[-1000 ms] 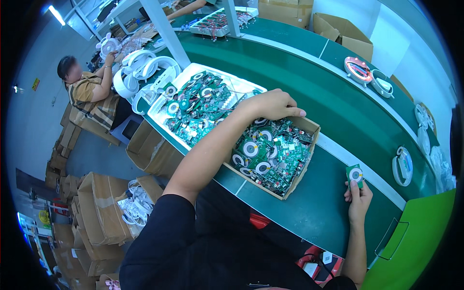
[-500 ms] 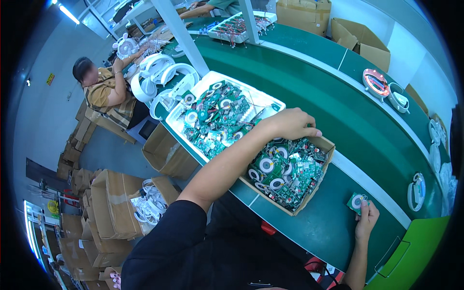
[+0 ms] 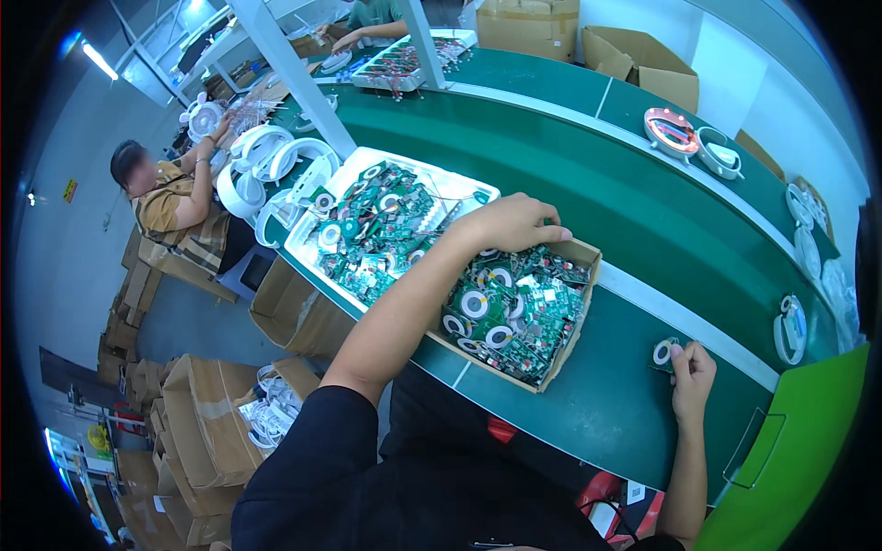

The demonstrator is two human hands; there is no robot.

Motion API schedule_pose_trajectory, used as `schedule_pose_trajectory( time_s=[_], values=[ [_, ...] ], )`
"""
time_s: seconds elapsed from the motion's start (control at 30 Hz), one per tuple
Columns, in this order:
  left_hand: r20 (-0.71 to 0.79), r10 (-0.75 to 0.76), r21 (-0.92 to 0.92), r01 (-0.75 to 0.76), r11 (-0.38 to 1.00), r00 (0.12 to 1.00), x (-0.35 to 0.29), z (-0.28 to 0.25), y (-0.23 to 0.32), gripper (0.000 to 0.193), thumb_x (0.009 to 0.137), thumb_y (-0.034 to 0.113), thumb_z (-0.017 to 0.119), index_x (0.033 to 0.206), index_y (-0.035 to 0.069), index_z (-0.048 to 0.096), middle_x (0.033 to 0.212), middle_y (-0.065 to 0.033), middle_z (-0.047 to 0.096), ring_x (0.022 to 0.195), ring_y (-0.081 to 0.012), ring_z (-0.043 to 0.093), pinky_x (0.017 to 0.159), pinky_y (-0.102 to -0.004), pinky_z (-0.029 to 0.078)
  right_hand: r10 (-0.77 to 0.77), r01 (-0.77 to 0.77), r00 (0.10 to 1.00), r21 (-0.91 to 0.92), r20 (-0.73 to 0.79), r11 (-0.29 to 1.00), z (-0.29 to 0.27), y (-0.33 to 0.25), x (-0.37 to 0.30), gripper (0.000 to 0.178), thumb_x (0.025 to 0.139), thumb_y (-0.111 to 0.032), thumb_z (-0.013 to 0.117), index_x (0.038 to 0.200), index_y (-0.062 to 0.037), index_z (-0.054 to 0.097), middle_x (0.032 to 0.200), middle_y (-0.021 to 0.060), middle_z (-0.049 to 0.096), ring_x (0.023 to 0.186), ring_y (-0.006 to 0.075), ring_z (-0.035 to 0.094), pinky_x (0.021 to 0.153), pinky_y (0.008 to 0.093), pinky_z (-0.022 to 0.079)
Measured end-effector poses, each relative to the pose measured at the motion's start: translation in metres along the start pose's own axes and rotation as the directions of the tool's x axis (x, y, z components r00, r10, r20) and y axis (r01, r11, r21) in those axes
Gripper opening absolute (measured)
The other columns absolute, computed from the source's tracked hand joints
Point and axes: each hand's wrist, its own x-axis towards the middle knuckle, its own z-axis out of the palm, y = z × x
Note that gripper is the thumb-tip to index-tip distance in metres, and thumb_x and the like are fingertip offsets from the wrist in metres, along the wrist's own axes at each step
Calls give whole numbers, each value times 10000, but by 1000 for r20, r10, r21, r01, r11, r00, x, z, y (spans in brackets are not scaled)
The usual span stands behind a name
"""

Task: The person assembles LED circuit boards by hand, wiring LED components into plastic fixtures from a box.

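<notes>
A cardboard box (image 3: 583, 308) holding several green circuit boards (image 3: 528, 312) with white rings stands on the green bench. My left hand (image 3: 514, 222) lies across the box's far rim, thumb and forefinger apart; the other fingertips are partly hidden. Nothing shows in that hand. To the right of the box, my right hand (image 3: 694, 378) pinches a small circuit board (image 3: 663, 354) with a white ring, held above the bench and seen nearly edge-on. A white foam tray (image 3: 303, 243) heaped with similar boards and wires sits left of the box, partly behind my left forearm.
White ring-shaped housings (image 3: 262, 170) crowd the bench beyond the tray. A grey post (image 3: 294, 78) rises there. A green panel (image 3: 799, 450) borders the right side. Across the bench lie a lit round device (image 3: 671, 133) and a white foam tray of wired parts (image 3: 413, 64). Two people work farther off.
The view has shifted, moving the scene left in the picture. In my right hand the circuit board has tilted from face-up to nearly edge-on. My left hand stays at the box rim.
</notes>
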Motion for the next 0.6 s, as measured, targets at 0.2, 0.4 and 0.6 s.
schedule_pose_trajectory(
  time_s=[0.2, 0.4, 0.6],
  values=[
    [-28, -1, -4, 1, 1000, 1000, 0, 2, -6, 492, 1051, 493, 676, 1221, 47, 794, 1141, -219, 799, 1068, -389, 760, 956, -441, 581, 72, -74, 996, 37, 58, 997, 7, -14, 0, 397, 1072, -232, 714, 775, -97, 487, 697, -47, 510, 598, 29, 460, 522, 229, 346],
    [-15, 20, 39, -20, 999, 1000, -1, 1, -7, 587, 1033, 587, 642, 1241, 58, 790, 1147, -232, 791, 1089, -425, 743, 977, -478, 570, 18, -28, 984, 55, 175, 998, 8, -16, -5, 311, 1061, -213, 719, 855, -80, 527, 768, -33, 552, 650, 49, 493, 576, 234, 395],
    [-36, 59, 52, -57, 997, 998, 9, 8, -10, 610, 1012, 622, 645, 1226, 71, 794, 1135, -214, 796, 1088, -407, 748, 963, -477, 578, 29, -29, 997, 3, 65, 1000, 1, -6, -8, 273, 1071, -179, 694, 882, -81, 524, 768, -38, 519, 648, 35, 476, 551, 218, 415]
  ],
)
